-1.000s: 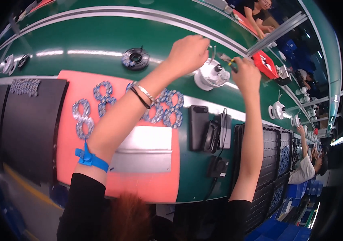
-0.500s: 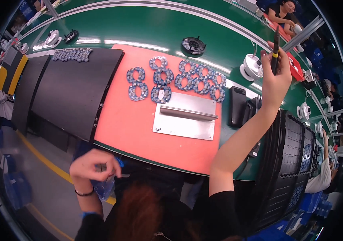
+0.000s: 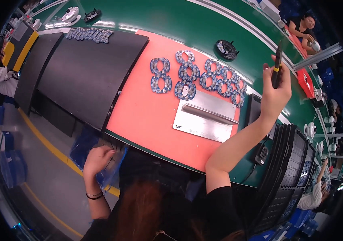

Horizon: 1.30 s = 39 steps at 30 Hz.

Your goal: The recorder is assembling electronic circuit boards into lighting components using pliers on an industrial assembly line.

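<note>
My right hand [image 3: 277,94] is raised at the upper right, its fingers wrapped around a slim black hand tool [image 3: 277,66] with a yellow band and its point upward. Low at the left, off the table edge, my left hand [image 3: 98,160] has its fingers curled together beside a blue plastic bag [image 3: 85,146]. Whatever it may be pinching is too unclear to name. Blue ring-shaped circuit boards [image 3: 156,68], several joined in pairs, lie on the pink mat [image 3: 139,116]. One board [image 3: 178,91] has a white oval piece in it. A metal plate [image 3: 199,127] with an upright ridge sits nearby.
Left of the mat is a black panel [image 3: 85,76] bearing a row of small boards [image 3: 89,34]. A round black part [image 3: 226,50] rests on the green table. Stacked black trays [image 3: 286,168] stand at the right. Other people work farther off.
The view has turned, so the mat and boards appear farther right. My left hand's fingers have closed together beside the bag. My right hand still holds the black tool up.
</note>
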Motion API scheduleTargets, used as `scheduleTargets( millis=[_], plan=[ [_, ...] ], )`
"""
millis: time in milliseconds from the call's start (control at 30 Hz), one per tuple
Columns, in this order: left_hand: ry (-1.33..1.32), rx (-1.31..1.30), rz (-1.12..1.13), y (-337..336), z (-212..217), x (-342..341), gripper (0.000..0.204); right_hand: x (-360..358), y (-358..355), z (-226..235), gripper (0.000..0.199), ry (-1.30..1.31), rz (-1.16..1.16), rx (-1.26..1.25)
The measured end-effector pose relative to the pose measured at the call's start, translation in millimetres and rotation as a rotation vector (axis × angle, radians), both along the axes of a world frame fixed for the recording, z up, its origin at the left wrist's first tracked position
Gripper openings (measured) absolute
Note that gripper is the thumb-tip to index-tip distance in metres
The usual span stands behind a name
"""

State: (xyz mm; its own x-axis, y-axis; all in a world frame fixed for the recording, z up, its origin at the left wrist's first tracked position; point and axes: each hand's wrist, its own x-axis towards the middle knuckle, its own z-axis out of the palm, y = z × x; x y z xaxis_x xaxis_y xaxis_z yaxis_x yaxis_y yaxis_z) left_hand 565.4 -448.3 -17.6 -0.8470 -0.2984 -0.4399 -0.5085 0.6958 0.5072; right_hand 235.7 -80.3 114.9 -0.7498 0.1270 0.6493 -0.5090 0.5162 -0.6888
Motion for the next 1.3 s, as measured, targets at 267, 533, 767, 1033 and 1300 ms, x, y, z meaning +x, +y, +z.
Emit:
scheduleTargets(
  millis=[267,533,767,1033,1300],
  plan=[
    [0.529,0.162,-0.265,117.8,53.0,-119.4,0.027,4.4,5.2,3.6,0.03,-0.021,-0.032,-0.047],
    [0.685,-0.282,-0.361,147.0,-12.5,-163.8,0.028,8.5,-1.7,4.4,0.03,0.05,0.015,-0.115],
    [0.753,-0.111,-0.373,126.5,-21.8,-150.1,0.013,16.5,1.8,10.5,0.029,-0.011,-0.087,0.015],
    [0.296,-0.118,-0.039,48.6,45.1,-43.2,0.008,21.5,10.7,10.9,0.031,0.036,-0.073,-0.02],
    [0.484,-0.116,-0.154,77.6,66.4,-63.3,0.023,33.1,-1.2,17.0,0.031,0.002,-0.05,0.136]
  ],
)
